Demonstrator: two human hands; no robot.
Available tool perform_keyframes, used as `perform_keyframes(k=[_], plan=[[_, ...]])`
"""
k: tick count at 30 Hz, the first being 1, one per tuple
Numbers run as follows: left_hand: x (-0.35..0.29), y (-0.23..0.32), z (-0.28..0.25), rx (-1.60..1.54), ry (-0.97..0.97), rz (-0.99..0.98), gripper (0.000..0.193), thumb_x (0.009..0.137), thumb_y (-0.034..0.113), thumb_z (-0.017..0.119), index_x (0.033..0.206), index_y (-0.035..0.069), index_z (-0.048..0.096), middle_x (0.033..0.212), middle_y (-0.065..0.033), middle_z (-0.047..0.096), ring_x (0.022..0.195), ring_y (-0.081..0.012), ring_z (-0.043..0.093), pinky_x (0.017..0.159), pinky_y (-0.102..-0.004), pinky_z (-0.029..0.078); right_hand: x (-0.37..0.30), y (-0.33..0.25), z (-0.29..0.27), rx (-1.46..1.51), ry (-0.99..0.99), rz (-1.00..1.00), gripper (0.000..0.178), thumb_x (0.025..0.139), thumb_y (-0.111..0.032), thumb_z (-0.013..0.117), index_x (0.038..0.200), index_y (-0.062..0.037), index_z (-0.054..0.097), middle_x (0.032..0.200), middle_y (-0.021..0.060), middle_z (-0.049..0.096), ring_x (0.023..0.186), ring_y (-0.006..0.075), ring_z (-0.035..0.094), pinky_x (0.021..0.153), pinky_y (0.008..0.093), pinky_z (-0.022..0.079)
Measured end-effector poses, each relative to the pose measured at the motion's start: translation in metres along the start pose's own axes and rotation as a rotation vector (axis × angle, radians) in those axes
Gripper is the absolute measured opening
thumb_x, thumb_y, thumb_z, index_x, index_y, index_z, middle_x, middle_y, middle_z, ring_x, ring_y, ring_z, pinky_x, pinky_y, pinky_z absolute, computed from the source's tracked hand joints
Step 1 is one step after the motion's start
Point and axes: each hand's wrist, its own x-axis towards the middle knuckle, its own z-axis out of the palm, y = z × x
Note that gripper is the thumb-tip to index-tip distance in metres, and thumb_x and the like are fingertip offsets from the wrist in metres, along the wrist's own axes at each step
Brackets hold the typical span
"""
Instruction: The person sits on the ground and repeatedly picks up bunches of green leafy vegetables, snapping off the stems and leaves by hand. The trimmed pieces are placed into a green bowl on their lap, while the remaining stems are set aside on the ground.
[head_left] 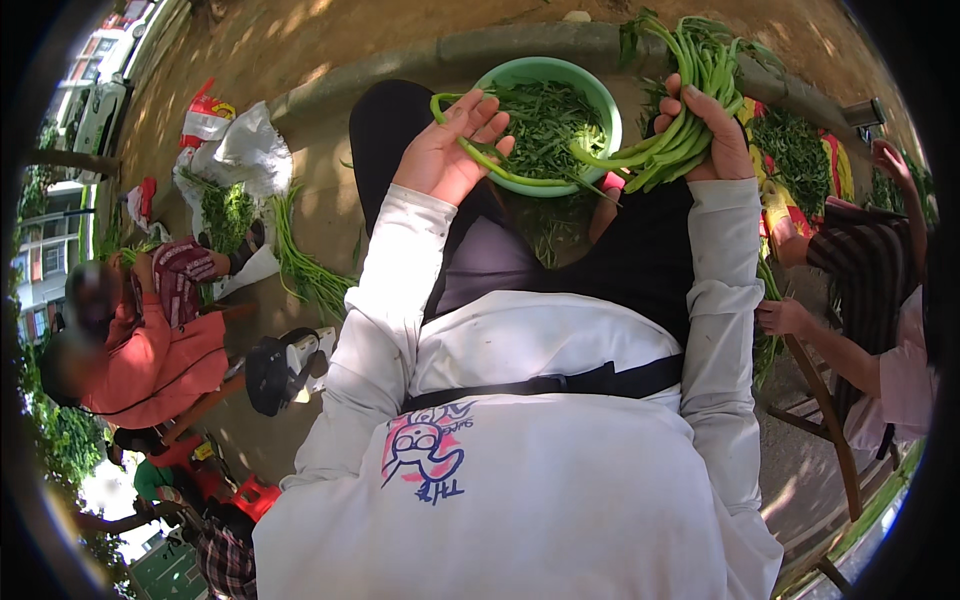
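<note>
My right hand [712, 135] is closed around a thick bunch of long green vegetable stems [690, 60], which hangs over the fingers with some leaves at its far end. A single green stem [540, 182] curves across my left hand [455, 145], which holds it loosely with bent fingers, palm up. Between and just beyond both hands stands a light green basin [612, 105] with a heap of torn green leaves [550, 115] in it. The stem's other end lies over the basin's near rim.
Long stems [300, 260] lie on the ground at left, beside a white sack [245, 145]. A person in a red top [165, 350] sits on the left. At right, another person's hand [785, 317] is near greens and a wooden stool [825, 400]. Beyond the basin runs a curb [450, 55].
</note>
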Motion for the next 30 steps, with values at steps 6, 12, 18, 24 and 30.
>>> perform_keyframes(k=[6,12,18,24,30], plan=[[0.0,-0.012,0.018,0.086,-0.11,-0.144,0.04,0.095,0.026,0.039,0.128,0.005,0.039,0.127,-0.0117,0.044,0.116,-0.0273,0.044,0.092,-0.0539,0.038,-0.001,0.051,0.057,-0.38,-0.112,0.005,0.025,0.074,-0.004,0.062,0.098,0.002,0.058,0.082,0.0077,0.062,0.068,0.0158,0.06,0.063,0.0265,0.05],[0.006,-0.03,0.031,0.317,-0.042,-0.001,0.048,0.094,0.037,0.039,0.128,0.004,0.037,0.125,-0.0116,0.046,0.111,-0.0259,0.048,0.092,-0.0406,0.041,0.011,0.098,0.067,-0.743,-0.171,-0.098,0.048,0.06,-0.014,0.072,0.103,0.0016,0.055,0.078,0.0113,0.063,0.069,0.0157,0.06,0.063,0.0273,0.049],[0.005,-0.022,0.059,0.381,-0.08,-0.098,0.059,0.091,0.047,0.042,0.131,0.004,0.033,0.13,-0.0116,0.039,0.117,-0.0263,0.04,0.093,-0.0484,0.036,0.014,0.091,0.057,-0.597,-0.053,-0.072,0.032,0.067,-0.007,0.07,0.096,0.0009,0.059,0.078,0.0075,0.062,0.067,0.0138,0.059,0.061,0.0263,0.048],[-0.003,-0.016,0.051,0.957,0.074,0.049,0.065,0.086,0.049,0.05,0.135,0.009,0.034,0.135,-0.0115,0.038,0.119,-0.0248,0.04,0.097,-0.049,0.026,0.012,0.044,0.032,-0.187,0.03,0.02,0.021,0.078,-0.014,0.066,0.092,0.0005,0.061,0.071,0.0043,0.059,0.062,0.0142,0.059,0.06,0.0263,0.05],[-0.024,-0.021,0.047,0.961,-0.1,-0.094,0.047,0.089,0.037,0.051,0.123,0.005,0.05,0.117,-0.0092,0.055,0.103,-0.0176,0.053,0.089,-0.0312,0.041,0.015,0.037,0.018,-0.006,0.097,0.011,0.021,0.079,-0.015,0.064,0.094,0.0003,0.061,0.072,0.0046,0.06,0.063,0.0148,0.059,0.061,0.0266,0.05]])
